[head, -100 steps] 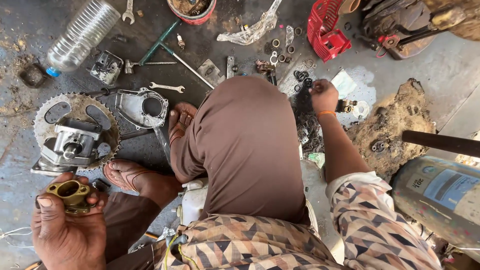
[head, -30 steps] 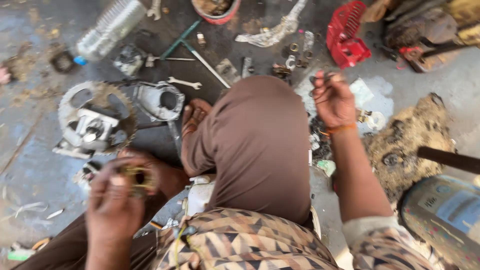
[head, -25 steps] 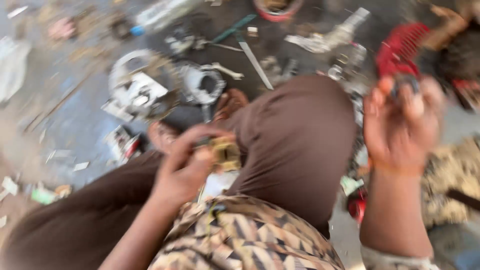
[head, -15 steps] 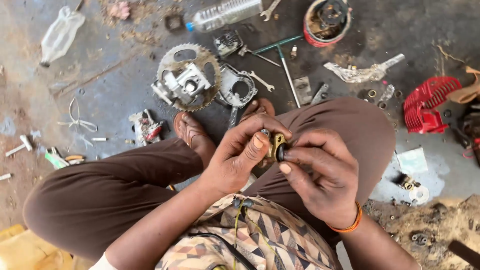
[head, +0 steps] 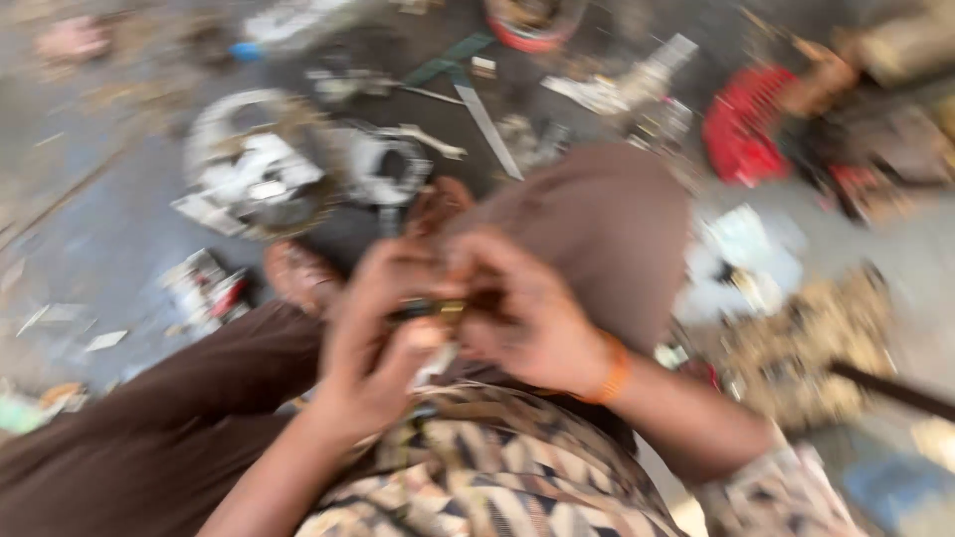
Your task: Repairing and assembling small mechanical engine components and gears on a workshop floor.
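The picture is blurred by motion. My left hand [head: 373,333] and my right hand [head: 517,308] meet above my lap and both grip a small brass-coloured metal part [head: 430,311], which shows only as a thin strip between the fingers. My right wrist wears an orange band [head: 615,370]. Below the hands lie my brown trouser legs [head: 597,229] and a patterned shirt [head: 477,467]. My bare foot [head: 298,278] rests on the ground to the left.
On the grey floor ahead lie a toothed sprocket with an engine part [head: 249,169], a round metal cover [head: 388,169], a long tool [head: 477,99], a red plastic cover [head: 746,124], a red bowl [head: 527,25] and scattered small parts.
My left hand carried the brass part from the left side to my lap. My right hand came back from the floor at the right and joined it. The view keeps swinging.
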